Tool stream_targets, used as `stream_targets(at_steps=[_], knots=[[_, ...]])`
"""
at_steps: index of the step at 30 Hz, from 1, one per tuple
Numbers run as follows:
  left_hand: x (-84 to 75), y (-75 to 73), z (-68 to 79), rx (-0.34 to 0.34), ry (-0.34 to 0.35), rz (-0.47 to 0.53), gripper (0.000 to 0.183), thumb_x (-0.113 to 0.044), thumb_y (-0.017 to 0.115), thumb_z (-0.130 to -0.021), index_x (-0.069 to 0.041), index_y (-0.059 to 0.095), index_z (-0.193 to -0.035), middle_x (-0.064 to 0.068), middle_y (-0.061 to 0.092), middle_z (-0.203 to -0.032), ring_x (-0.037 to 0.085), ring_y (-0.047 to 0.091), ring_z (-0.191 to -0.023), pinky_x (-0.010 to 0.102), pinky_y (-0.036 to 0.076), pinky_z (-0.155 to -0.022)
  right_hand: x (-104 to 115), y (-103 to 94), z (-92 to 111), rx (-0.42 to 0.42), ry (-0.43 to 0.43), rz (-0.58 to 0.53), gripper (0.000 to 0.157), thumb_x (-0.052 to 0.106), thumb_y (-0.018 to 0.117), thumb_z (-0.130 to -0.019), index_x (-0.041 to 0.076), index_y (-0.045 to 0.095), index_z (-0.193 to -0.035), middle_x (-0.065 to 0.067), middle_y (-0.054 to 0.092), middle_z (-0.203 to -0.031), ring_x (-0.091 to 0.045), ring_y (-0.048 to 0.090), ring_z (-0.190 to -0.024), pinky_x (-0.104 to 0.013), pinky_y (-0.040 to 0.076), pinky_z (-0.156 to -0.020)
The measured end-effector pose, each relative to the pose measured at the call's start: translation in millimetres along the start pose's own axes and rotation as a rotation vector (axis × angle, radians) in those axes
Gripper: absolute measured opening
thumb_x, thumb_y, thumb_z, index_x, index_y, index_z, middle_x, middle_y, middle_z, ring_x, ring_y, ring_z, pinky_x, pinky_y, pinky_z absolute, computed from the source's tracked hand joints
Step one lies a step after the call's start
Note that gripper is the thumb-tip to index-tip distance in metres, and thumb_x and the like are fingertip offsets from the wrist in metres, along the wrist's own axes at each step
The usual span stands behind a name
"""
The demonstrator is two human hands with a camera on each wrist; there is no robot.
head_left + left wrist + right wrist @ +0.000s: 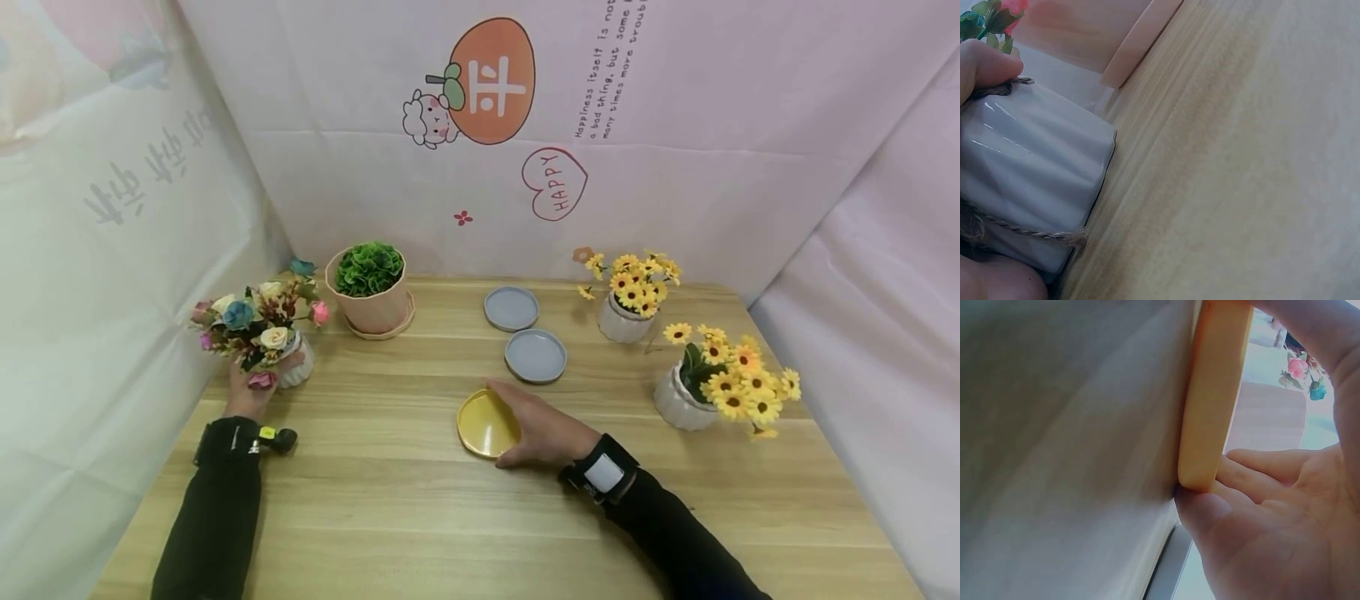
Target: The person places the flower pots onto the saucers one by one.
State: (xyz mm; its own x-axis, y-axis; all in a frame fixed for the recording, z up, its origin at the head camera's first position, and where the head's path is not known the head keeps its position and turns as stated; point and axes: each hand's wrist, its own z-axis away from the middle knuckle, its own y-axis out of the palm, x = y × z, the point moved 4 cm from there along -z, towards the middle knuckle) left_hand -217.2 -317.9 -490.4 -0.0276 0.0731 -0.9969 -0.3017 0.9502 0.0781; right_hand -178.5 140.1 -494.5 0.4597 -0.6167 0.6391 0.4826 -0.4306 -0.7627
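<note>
My left hand [251, 393] grips a white ribbed flowerpot [300, 363] at the left of the table. Twine hangs around this pot [1035, 156] in the left wrist view, and its base is right at the wood. Mixed artificial flowers [258, 321] in pink, blue and cream fill it and partly cover the hand. Near the middle, my right hand [551, 429] holds a round yellow saucer [486, 423] by its right side, thumb and fingers spread along the edge. In the right wrist view the saucer [1216, 394] shows edge-on, close against the tabletop.
A pink pot [371, 312] with a green plant stands on its saucer at the back left. Two grey saucers [512, 308] lie behind the yellow one. White pots of yellow daisies [633, 283] [738, 383] stand at the right. Printed cloth [337, 183] hangs behind the table.
</note>
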Motion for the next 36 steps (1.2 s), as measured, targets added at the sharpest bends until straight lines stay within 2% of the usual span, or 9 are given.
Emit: stream_targets(at_steps=[3, 5, 9, 16, 21, 25, 28, 36], knots=[[2.0, -2.8, -1.4, -0.036, -0.027, -0.118, 0.097, 0.002, 0.082, -0.087, -0.028, 0.032, -0.165, -0.012, 0.042, -0.163, 0.007, 0.032, -0.154, 0.022, 0.021, -0.131, 0, -0.9, 2, 0.008, 0.008, 0.0, 0.122, 0.03, 0.097, -0.075, 0.006, 0.022, -0.168, -0.012, 0.035, -0.171, -0.026, 0.036, -0.157, -0.046, 0.032, -0.13], [3.2, -5.0, -1.6, -0.051, -0.038, -0.186, 0.096, -0.004, 0.083, -0.089, -0.028, 0.031, -0.166, -0.01, 0.039, -0.166, 0.007, 0.032, -0.154, 0.024, 0.021, -0.132, 0, -1.5, 3, 0.008, 0.007, 0.003, 0.122, 0.031, 0.097, -0.075, 0.006, 0.022, -0.168, -0.012, 0.035, -0.17, -0.026, 0.036, -0.156, -0.046, 0.033, -0.129], [2.9, -6.6, -0.4, -0.06, -0.011, -0.245, 0.095, -0.007, 0.085, -0.089, -0.029, 0.033, -0.165, -0.011, 0.042, -0.164, 0.006, 0.035, -0.151, 0.021, 0.024, -0.129, 1, -1.8, 3, 0.007, 0.004, 0.005, 0.121, 0.032, 0.097, -0.075, 0.006, 0.023, -0.167, -0.012, 0.036, -0.17, -0.025, 0.037, -0.156, -0.045, 0.033, -0.129], [1.8, -5.8, 6.1, -0.053, 0.017, -0.151, 0.089, 0.001, 0.084, -0.086, -0.026, 0.043, -0.16, -0.018, 0.052, -0.148, 0.003, 0.042, -0.142, 0.01, 0.031, -0.118, 2, -0.6, 3, 0.006, -0.014, -0.013, 0.122, 0.03, 0.098, -0.074, 0.003, 0.024, -0.166, -0.013, 0.038, -0.168, -0.027, 0.039, -0.155, -0.047, 0.034, -0.129], [3.2, -2.2, 9.5, 0.015, 0.043, -0.046, 0.088, 0.01, 0.08, -0.086, -0.023, 0.043, -0.16, -0.018, 0.052, -0.148, 0.003, 0.041, -0.143, 0.011, 0.032, -0.118, 0, 0.3, 3, 0.009, -0.01, -0.005, 0.121, 0.031, 0.098, -0.075, 0.004, 0.024, -0.167, -0.013, 0.038, -0.169, -0.026, 0.039, -0.155, -0.045, 0.035, -0.129], [6.6, -2.6, 11.7, 0.007, 0.026, -0.118, 0.087, 0.001, 0.083, -0.087, -0.027, 0.044, -0.159, -0.022, 0.051, -0.146, 0.001, 0.04, -0.142, 0.007, 0.032, -0.113, -1, 0.2, 3, 0.011, -0.007, -0.003, 0.121, 0.032, 0.097, -0.075, 0.004, 0.023, -0.167, -0.012, 0.037, -0.169, -0.026, 0.038, -0.155, -0.046, 0.035, -0.128], [7.9, -2.8, 11.7, 0.003, 0.016, -0.154, 0.087, -0.003, 0.085, -0.087, -0.028, 0.044, -0.159, -0.022, 0.051, -0.147, 0.002, 0.04, -0.143, 0.008, 0.03, -0.115, -1, -0.5, 3, 0.008, -0.013, -0.008, 0.121, 0.031, 0.097, -0.075, 0.004, 0.023, -0.167, -0.013, 0.037, -0.169, -0.027, 0.039, -0.155, -0.047, 0.035, -0.128], [7.4, 0.2, 13.2, 0.023, 0.027, -0.169, 0.084, 0.001, 0.085, -0.085, -0.026, 0.047, -0.156, -0.024, 0.054, -0.141, -0.001, 0.044, -0.138, 0.006, 0.033, -0.112, -1, -0.6, 4, 0.002, -0.018, -0.03, 0.121, 0.03, 0.097, -0.075, 0.001, 0.024, -0.166, -0.015, 0.037, -0.169, -0.029, 0.039, -0.155, -0.051, 0.035, -0.127]])
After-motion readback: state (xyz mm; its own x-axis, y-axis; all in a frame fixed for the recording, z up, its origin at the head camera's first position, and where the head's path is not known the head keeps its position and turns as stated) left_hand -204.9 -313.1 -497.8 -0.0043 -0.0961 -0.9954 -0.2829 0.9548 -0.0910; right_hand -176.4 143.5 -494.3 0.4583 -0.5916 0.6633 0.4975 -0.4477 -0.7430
